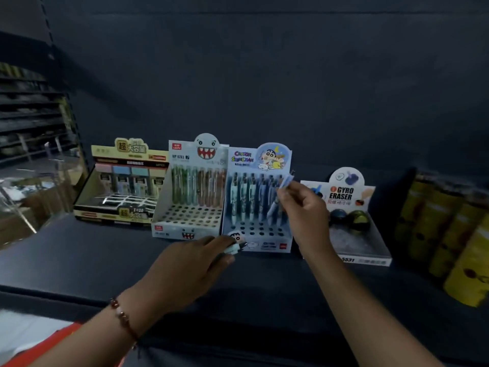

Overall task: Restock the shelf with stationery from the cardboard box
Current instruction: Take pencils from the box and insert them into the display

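A blue cartoon pen display box point(258, 234) stands on the dark shelf point(79, 255), its back rows filled with pens and its front holes bare. My right hand point(304, 207) pinches a pale blue pen point(287, 180) above the box's right side. My left hand point(190, 268) lies low in front of the box and grips a small bunch of pale pens point(232, 247), tips pointing right. The cardboard box is not in view.
Left of the blue box stands a white shark-face pen display point(190, 221), then a yellow-black box point(119, 192). A gyro eraser display point(354, 229) sits to the right, with yellow packs point(449, 242) beyond it. Clear acrylic dividers point(31, 197) stand at far left.
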`<state>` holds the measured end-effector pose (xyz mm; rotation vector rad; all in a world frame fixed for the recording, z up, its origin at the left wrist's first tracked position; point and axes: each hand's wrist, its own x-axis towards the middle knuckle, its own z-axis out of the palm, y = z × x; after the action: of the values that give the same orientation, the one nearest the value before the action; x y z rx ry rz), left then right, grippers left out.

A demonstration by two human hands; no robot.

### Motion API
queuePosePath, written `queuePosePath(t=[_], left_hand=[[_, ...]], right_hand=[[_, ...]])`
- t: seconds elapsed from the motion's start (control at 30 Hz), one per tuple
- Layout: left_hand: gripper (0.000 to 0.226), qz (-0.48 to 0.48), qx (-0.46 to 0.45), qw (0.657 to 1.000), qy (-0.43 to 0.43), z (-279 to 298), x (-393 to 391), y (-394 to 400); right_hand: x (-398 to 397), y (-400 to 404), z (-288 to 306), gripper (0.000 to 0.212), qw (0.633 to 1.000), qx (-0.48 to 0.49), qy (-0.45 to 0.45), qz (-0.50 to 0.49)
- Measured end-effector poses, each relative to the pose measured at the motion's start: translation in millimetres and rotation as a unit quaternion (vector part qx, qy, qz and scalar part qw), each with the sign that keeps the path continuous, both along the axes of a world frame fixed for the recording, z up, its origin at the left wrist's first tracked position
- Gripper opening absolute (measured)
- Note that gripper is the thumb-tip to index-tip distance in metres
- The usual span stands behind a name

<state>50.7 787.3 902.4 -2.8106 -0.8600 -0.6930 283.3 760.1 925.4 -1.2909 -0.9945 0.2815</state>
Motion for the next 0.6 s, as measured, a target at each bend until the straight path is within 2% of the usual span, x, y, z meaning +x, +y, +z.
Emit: queuePosePath(t=[0.1,0.2,0.4,0.53,0.6], left_hand=[[0.049,-0.021,-0.038,0.999,0.031,3.0,19.9,26.4],[0.048,-0.055,-0.016,0.997,0.052,1.9,38.2,50.8],[0.05,-0.108,-0.033,0.993,0.039,-9.8,42.4,88.5],[0.065,-0.112,-0.046,0.992,0.02,-7.7,42.6,89.0],[0.068,-0.114,-0.055,0.992,0.006,-7.5,40.7,87.5]], right_hand=[[-1.3,13.3,-9.4,0.028,0.999,-0.013,-0.035,-0.031],[-4.4,21.1,-20.6,0.033,0.995,-0.032,-0.077,-0.057],[-7.8,33.1,-28.9,0.032,0.975,-0.112,-0.169,-0.09],[-11.6,36.8,-19.2,0.035,0.96,-0.151,-0.211,-0.106],[-15.1,39.1,-15.6,0.029,0.946,-0.158,-0.256,-0.121]])
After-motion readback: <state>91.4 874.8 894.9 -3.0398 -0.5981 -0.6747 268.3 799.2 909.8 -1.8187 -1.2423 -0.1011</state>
